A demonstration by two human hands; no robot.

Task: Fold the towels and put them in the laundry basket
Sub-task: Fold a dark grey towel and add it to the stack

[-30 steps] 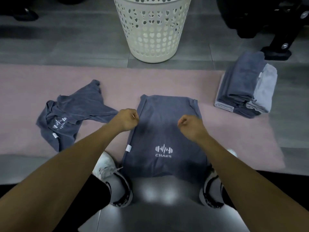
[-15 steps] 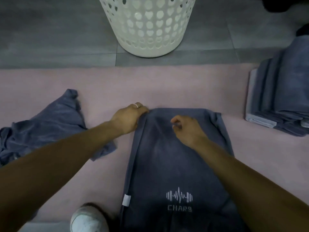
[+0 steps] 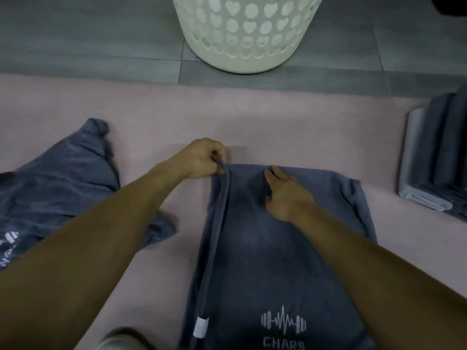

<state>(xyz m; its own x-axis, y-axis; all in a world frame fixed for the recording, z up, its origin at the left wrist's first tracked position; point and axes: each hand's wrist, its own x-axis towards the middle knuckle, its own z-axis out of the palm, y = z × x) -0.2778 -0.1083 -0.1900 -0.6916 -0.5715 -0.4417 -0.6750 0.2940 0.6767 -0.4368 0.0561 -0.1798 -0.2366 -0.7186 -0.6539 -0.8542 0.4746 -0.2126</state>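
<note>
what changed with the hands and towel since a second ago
Both hands reached forward to the towel's far edge. The left hand now pinches the far left corner; the right hand rests on the cloth near that edge. The crumpled towel, folded stack and basket stayed put.

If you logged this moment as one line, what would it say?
left hand pinches far left corner | dark grey logo towel flat on pink mat | right hand rests on it

Support surface: grey tiled floor (image 3: pixel 88 34) with a pale pink mat (image 3: pixel 290 127) laid over it. On the tiles stands a white perforated plastic laundry basket (image 3: pixel 247 34). On the mat lie a flat blue-grey logo towel (image 3: pixel 278 261), a crumpled blue-grey towel (image 3: pixel 63 183) and a stack of folded grey towels (image 3: pixel 434 157).
</note>
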